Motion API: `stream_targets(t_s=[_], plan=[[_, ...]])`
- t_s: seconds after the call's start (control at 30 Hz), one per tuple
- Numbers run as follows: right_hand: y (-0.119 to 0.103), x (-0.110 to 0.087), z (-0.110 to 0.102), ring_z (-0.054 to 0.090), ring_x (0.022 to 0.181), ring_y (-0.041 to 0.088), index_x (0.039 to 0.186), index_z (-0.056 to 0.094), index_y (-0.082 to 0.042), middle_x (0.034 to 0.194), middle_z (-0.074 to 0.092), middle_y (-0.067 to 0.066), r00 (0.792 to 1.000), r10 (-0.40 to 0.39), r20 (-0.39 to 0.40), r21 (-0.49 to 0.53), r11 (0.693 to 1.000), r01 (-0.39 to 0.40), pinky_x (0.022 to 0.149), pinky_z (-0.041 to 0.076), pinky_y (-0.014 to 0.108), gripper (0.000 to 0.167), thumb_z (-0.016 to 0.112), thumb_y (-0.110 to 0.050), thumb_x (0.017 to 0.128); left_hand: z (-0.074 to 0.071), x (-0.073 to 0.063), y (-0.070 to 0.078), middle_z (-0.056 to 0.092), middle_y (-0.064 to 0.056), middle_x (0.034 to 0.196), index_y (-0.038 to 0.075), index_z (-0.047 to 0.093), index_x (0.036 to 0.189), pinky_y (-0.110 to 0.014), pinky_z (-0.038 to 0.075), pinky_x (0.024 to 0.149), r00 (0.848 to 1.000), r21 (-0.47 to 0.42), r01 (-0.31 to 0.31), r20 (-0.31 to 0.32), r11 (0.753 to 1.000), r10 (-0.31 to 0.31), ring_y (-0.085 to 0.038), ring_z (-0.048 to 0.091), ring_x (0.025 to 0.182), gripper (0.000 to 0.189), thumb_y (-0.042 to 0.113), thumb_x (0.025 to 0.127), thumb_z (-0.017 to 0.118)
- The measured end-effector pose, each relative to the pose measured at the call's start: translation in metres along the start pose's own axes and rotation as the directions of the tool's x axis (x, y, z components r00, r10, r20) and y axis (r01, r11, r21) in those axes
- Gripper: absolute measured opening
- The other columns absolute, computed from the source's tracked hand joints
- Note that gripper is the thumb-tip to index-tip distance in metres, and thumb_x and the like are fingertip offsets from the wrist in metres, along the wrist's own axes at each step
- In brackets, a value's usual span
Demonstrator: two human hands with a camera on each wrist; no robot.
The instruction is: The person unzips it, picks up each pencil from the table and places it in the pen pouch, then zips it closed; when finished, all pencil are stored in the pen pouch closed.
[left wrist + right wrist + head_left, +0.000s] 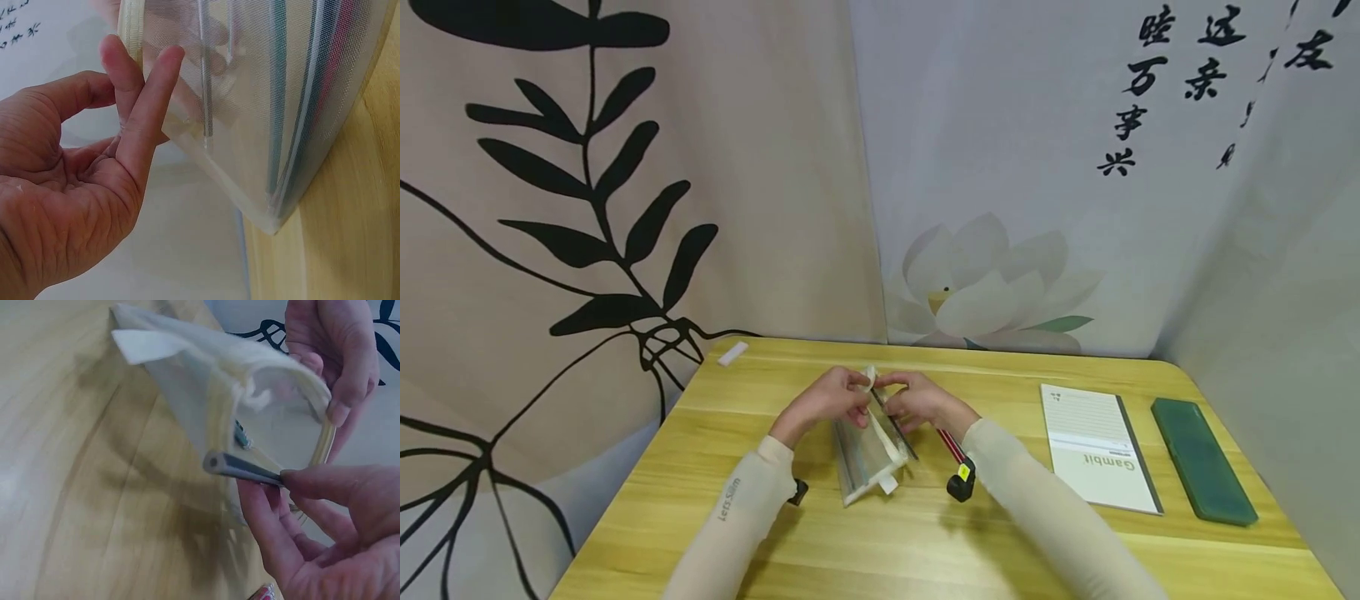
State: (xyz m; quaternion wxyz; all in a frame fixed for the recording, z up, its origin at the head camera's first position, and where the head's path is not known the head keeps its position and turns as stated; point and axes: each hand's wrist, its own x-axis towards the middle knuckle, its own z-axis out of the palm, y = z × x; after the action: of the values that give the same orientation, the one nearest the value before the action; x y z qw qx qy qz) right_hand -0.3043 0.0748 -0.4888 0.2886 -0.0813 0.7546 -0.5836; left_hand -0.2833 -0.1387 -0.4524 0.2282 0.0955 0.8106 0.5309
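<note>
A see-through mesh zip pouch [868,454] is tilted over the table, with several long, thin pens or pencils inside that show through the mesh in the left wrist view. My left hand [838,398] grips the rim of its opening [326,440], thumb on the edge. At the mouth, my right hand [917,400] pinches a dark grey pencil [247,469] between thumb and fingers. The pencil's flat end points out of the pouch mouth. A white tag [147,347] hangs from the pouch.
Under my right wrist lies a red stick-like thing [951,444]. To the right are a white notepad [1097,450] marked "Gambit" and a green case [1202,461]. A small white piece [733,353] lies at the table's back left corner. Printed curtains hang behind.
</note>
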Motion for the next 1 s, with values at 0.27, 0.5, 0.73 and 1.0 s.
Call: stream_targets(t_s=[0.27,0.5,0.73,1.0], plan=[[-0.002,0.001,0.005,0.071,0.103,0.025,0.152,0.056,-0.018,0.104,0.071,0.009,1.000,-0.003,-0.026,0.041,0.999,0.004,0.071,0.067,0.040,0.061,0.064,0.000,0.094,0.002,0.003,-0.004,0.074,-0.013,0.084,-0.016,0.041,0.153,-0.036,0.068,0.072,1.000,-0.020,-0.010,-0.007,1.000,0.010,-0.015,0.072,0.064,0.059,0.003,0.099,0.057],[0.001,0.001,0.014,0.072,0.101,0.023,0.153,0.055,-0.018,0.109,0.073,0.011,0.999,0.025,-0.046,0.116,0.993,-0.019,0.065,0.064,0.033,0.064,0.066,0.000,0.093,0.005,0.000,-0.002,0.073,-0.013,0.085,-0.016,0.037,0.155,-0.039,0.069,0.077,1.000,-0.021,-0.001,0.002,1.000,0.001,-0.015,0.072,0.065,0.060,0.005,0.102,0.057],[0.005,0.000,0.023,0.069,0.085,0.020,0.155,0.053,-0.016,0.096,0.070,0.009,0.997,-0.014,-0.076,0.093,0.995,0.021,0.062,0.060,0.031,0.071,0.061,0.002,0.087,0.007,-0.001,0.002,0.071,-0.011,0.084,-0.015,0.034,0.157,-0.044,0.068,0.082,1.000,-0.017,-0.006,0.004,1.000,0.006,-0.013,0.072,0.065,0.061,0.004,0.103,0.055],[0.012,-0.002,0.026,0.057,0.069,0.013,0.147,0.060,-0.013,0.085,0.063,0.004,0.983,-0.128,-0.129,-0.095,0.989,0.116,0.053,0.052,0.024,0.051,0.060,-0.001,0.098,0.006,0.001,0.002,0.072,-0.011,0.085,-0.014,0.034,0.158,-0.052,0.066,0.089,1.000,-0.005,0.005,-0.021,1.000,-0.005,-0.014,0.072,0.065,0.061,0.005,0.104,0.055]])
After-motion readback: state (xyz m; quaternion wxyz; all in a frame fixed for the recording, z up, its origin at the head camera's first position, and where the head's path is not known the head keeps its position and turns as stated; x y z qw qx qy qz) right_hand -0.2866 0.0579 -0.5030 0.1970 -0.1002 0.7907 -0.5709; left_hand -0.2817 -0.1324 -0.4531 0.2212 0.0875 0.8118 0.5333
